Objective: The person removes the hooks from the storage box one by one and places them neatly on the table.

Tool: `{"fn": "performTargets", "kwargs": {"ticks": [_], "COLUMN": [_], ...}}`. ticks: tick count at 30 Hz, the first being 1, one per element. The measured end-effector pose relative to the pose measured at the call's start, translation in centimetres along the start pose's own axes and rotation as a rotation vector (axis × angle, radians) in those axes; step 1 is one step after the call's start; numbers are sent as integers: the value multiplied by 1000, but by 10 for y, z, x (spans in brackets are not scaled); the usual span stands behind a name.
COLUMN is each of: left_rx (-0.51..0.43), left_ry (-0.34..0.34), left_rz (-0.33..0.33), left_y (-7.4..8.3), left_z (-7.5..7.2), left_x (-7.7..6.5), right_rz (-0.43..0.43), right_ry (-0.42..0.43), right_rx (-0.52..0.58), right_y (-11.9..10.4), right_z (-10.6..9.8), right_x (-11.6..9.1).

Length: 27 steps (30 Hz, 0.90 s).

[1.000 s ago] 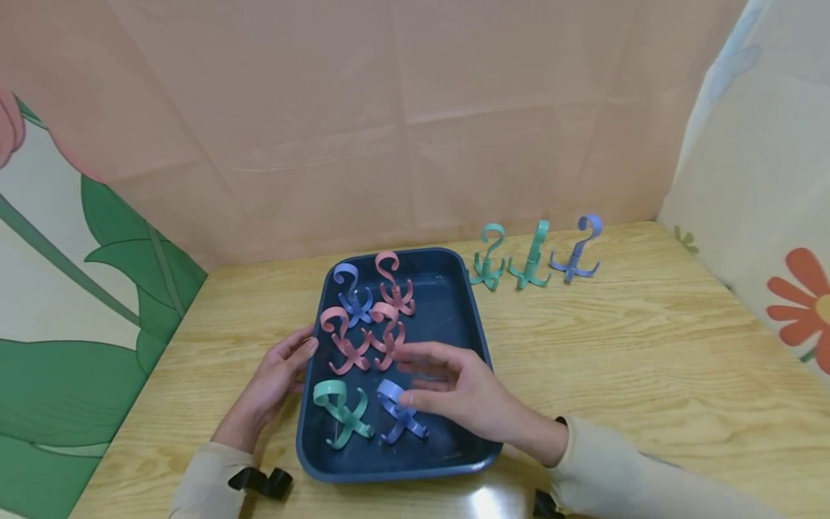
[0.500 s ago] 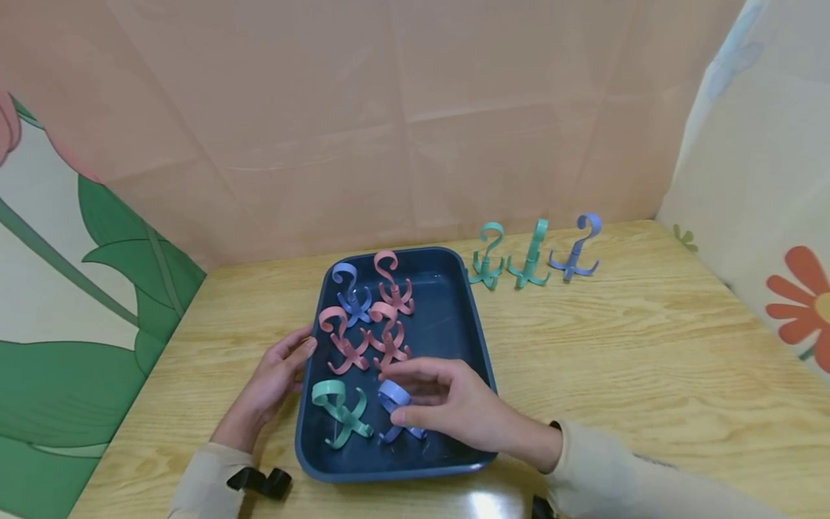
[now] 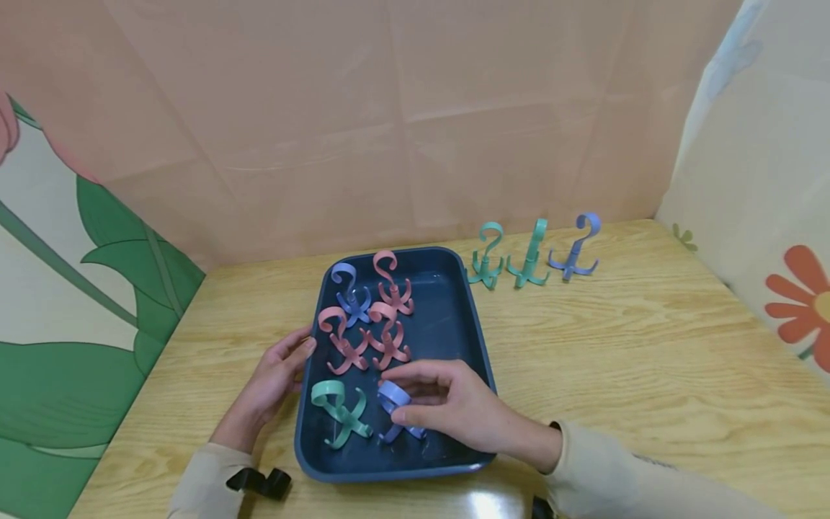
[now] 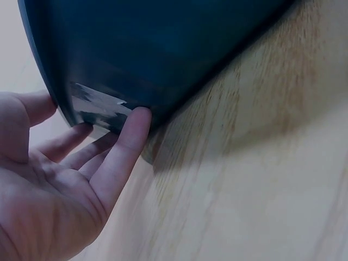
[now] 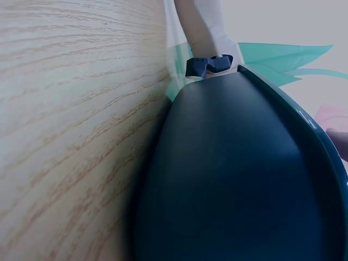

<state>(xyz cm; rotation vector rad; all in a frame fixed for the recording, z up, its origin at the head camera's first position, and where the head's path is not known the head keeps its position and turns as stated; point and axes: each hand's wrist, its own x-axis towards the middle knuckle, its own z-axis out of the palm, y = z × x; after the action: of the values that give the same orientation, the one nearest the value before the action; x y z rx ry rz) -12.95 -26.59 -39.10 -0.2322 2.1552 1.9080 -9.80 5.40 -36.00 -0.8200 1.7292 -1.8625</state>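
My left hand (image 3: 275, 382) grips the left side of the dark blue tray (image 3: 444, 317). In the left wrist view the thumb is at the rim and the fingertips (image 4: 142, 115) press its outer wall, by a torn label. My right hand (image 3: 463, 407) is over the tray's near right part, its thumb against a blue claw hook (image 3: 393, 394); thumb and index finger stand apart around its curved top. Left of it lies a green claw hook (image 3: 346, 414). Farther in are pink claw hooks (image 3: 350, 353) and another blue one (image 3: 354, 306). The right wrist view shows only the tray's outside.
Two green claw hooks (image 3: 485, 270) (image 3: 532, 267) and a blue claw hook (image 3: 573, 259) stand in a row on the wooden table (image 3: 616, 346), behind the tray's right side. A pink-beige sheet (image 3: 415, 144) hangs at the table's back edge.
My right hand has come slightly nearer, from beside a pink hook to around the near blue hook, which has shifted very slightly. In the last half second both hands are nearly still.
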Motion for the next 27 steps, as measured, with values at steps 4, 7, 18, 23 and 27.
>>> {"fn": "performTargets", "kwargs": {"ticks": [4,7,18,23,27], "left_rx": [1,-4,-10,-11,-16], "left_ry": [-2,-2,2,0,-3], "left_rz": [4,7,5,2,1], "left_y": [0,0,-1,-1,-1], "left_z": [0,1,0,0,0], "left_x": [0,0,-1,-1,0], "right_rz": [-11,-14,-19,-13,-24], "right_ry": [0,1,-6,6,12], "right_rx": [-2,-1,9,-11,-15], "right_y": [0,0,-1,-1,-1], "right_z": [0,1,2,2,2], "right_x": [0,0,1,1,2]}}
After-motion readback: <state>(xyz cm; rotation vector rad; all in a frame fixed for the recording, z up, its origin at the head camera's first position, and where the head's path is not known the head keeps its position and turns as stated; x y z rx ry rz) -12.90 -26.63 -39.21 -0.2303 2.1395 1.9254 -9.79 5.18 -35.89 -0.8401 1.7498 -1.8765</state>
